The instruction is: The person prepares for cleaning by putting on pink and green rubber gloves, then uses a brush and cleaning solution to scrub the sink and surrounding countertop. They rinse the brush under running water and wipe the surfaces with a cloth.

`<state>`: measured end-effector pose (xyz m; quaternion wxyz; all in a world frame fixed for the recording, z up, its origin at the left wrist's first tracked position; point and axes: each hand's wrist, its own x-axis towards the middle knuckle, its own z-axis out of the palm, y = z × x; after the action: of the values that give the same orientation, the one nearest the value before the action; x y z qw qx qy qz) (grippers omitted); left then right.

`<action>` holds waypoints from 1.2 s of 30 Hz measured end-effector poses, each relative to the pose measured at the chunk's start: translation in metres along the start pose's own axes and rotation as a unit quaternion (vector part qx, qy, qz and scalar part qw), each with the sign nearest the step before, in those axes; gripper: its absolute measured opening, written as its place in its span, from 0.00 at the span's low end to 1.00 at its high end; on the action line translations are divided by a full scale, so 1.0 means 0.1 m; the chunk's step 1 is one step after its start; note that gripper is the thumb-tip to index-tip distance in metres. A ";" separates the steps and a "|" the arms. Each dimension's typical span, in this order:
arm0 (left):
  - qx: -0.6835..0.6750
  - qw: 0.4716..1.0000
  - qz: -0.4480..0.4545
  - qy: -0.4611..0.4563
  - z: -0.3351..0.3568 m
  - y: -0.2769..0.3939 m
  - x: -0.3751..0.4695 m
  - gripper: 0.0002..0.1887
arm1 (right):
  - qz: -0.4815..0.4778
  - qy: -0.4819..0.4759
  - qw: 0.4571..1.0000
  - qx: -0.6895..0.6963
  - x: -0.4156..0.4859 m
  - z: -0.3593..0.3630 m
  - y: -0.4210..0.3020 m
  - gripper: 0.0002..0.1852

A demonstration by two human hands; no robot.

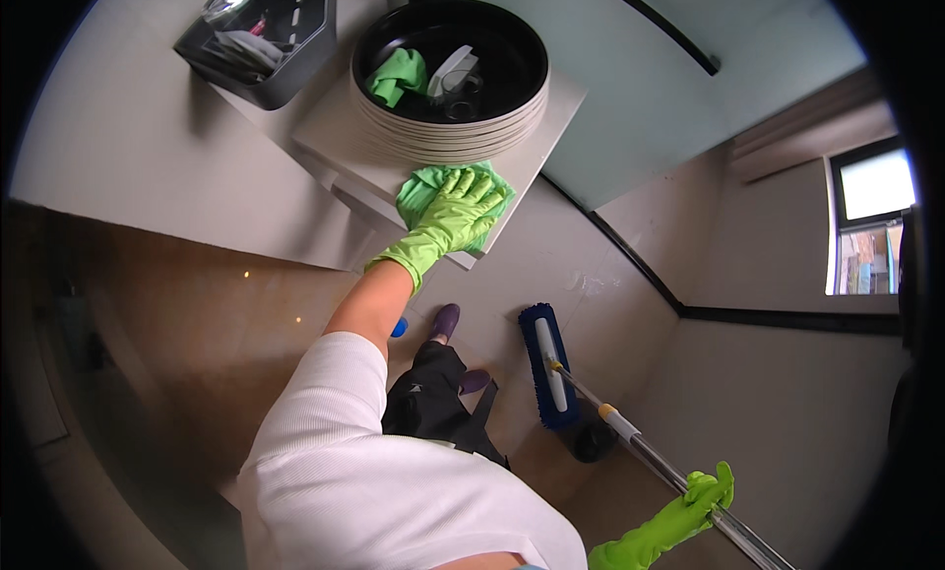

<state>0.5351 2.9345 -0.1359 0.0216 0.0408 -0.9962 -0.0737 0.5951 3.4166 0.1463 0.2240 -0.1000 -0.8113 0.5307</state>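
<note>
My left hand [461, 208], in a light green rubber glove, presses a green cloth [421, 193] onto the front corner of a pale countertop [325, 138]. Its fingers are spread over the cloth, just below a stack of pale round plates or a ribbed round basin [450, 148]. Inside the black pan-like top [509, 60] lie another green cloth [399, 75], a white brush-like item [454, 68] and a small clear cup [461, 97]. At the lower right my right hand [709, 492], gloved too, is closed around the metal pole of a flat mop [664, 467]. The blue mop head [546, 367] rests on the floor.
A dark grey caddy [277, 86] with small items stands at the upper left. A frosted glass panel [627, 105] rises at the upper right, near a black floor track [635, 256]. Purple shoes [445, 321], a blue round object [399, 327] and a dark round object [593, 438] are low down.
</note>
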 end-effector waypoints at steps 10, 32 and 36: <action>0.009 0.948 -0.245 0.204 -0.01 -1.22 -0.63 0.23 | 0.006 -0.004 0.998 0.063 0.41 0.80 -0.27 0.17; -0.022 0.974 -0.158 0.159 -0.29 -2.67 -0.71 0.30 | 0.051 -0.010 0.998 0.023 0.77 2.19 -0.09 0.17; -0.002 0.967 -0.182 0.175 -0.37 -3.23 -0.25 0.29 | 0.008 -0.034 0.998 -0.045 0.85 2.06 0.11 0.16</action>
<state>0.5872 2.6129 -0.1479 0.1820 0.2341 -0.9524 -0.0702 0.4224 3.2868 0.0894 0.1871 -0.0986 -0.8405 0.4989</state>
